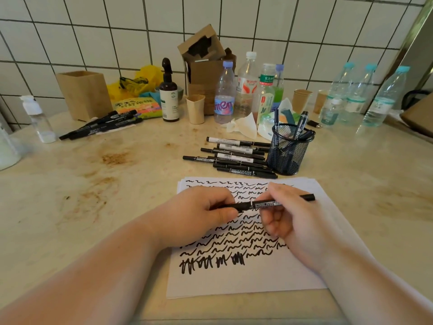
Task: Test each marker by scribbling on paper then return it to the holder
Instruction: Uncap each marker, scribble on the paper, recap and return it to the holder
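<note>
Above the scribbled white paper sheet point(246, 273), my left hand point(199, 212) and right hand point(285, 219) both grip one slim black marker point(269, 204), lying level, left to right.

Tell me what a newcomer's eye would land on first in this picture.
First, the white paper at the near edge of the counter, covered in rows of black scribbles. Above it both hands hold one black marker level: the left hand grips one end, the right hand pinches the barrel. Behind, loose markers lie beside a mesh holder.
</note>
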